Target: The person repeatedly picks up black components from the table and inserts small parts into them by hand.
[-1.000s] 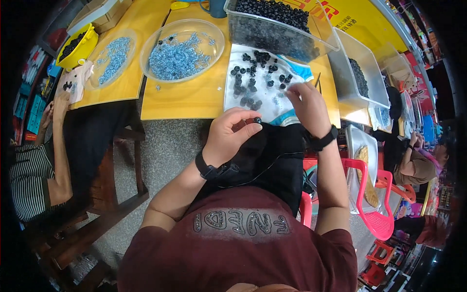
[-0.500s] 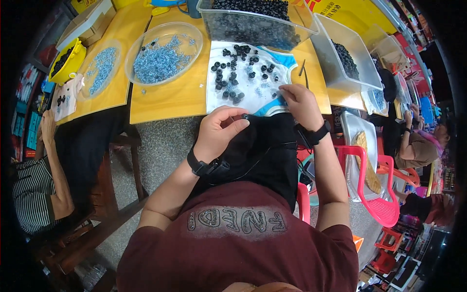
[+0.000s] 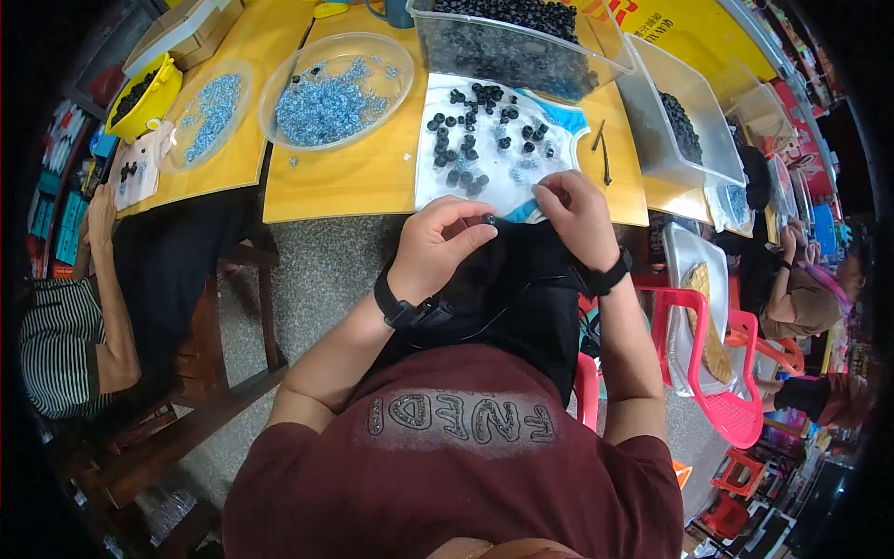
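Between the thumb and forefinger of my left hand (image 3: 438, 247) is a small black round cap (image 3: 489, 219), held just off the table's front edge. My right hand (image 3: 577, 219) is at the near right corner of a white cloth with blue edging (image 3: 438, 182). Its thumb and forefinger are close together; whatever is between them is too small to make out. Across the cloth lie many loose black caps (image 3: 467, 154), some upright and some tipped. Among them are little heaps of small clear-blue pieces (image 3: 528, 170).
A round clear tray (image 3: 270, 116) of blue pieces stands left of the cloth. Behind is a clear bin (image 3: 521, 67) of black caps, with another bin (image 3: 652, 121) at right. Two thin dark sticks (image 3: 602, 154) lie between. A co-worker's hands (image 3: 98, 219) are far left; a pink chair (image 3: 736, 401) is right.
The view has shifted slightly. Relative to the cloth, my right hand has come nearer and a little left, toward my left hand. My left hand keeps hold of the black cap.
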Demonstrator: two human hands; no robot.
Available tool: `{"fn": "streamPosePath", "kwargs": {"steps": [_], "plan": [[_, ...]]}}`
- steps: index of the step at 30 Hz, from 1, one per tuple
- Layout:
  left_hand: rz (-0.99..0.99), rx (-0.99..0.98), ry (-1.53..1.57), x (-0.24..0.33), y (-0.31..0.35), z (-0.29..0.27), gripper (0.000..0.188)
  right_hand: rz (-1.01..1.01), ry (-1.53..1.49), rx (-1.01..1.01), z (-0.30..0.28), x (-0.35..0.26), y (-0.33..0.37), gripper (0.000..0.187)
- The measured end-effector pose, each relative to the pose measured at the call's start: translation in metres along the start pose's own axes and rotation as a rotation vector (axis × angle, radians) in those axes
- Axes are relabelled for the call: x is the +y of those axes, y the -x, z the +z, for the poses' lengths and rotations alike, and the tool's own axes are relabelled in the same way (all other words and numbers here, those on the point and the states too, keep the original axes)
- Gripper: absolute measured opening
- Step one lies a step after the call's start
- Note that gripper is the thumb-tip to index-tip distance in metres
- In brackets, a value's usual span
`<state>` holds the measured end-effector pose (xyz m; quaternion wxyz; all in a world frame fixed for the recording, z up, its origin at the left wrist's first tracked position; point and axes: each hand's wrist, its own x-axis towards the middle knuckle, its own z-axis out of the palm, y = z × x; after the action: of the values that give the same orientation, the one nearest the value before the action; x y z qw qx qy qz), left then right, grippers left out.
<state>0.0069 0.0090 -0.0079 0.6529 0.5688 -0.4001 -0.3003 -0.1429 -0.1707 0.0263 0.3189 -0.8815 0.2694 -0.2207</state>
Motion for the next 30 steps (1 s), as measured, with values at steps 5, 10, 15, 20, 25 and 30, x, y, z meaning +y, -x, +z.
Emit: {"fn": "streamPosePath", "kwargs": {"steps": [5,10,15,20,25,30], "plan": [[0.039,-0.022,-0.028,0.003,0.0,-0.002,0.023,0.248,-0.626,-0.213,0.005,-0.042,0.021,0.016],[0.175,0.012,-0.165,0.001,-0.001,-0.001,0.025,0.259,-0.644,-0.205,0.018,-0.051,0.031,0.021],[0.191,0.005,-0.214,0.003,0.002,-0.001,0.025,0.312,-0.706,-0.201,0.021,-0.05,0.034,0.022],[0.25,0.014,-0.255,0.007,0.003,0.002,0.024,0.348,-0.688,-0.182,0.02,-0.049,0.038,0.022],[0.36,0.021,-0.34,0.005,0.002,0.0,0.023,0.421,-0.828,-0.234,0.015,-0.05,0.037,0.024],[0.359,-0.018,-0.319,0.007,0.001,-0.002,0.024,0.523,-1.038,-0.321,0.014,-0.042,0.034,0.024]]}}
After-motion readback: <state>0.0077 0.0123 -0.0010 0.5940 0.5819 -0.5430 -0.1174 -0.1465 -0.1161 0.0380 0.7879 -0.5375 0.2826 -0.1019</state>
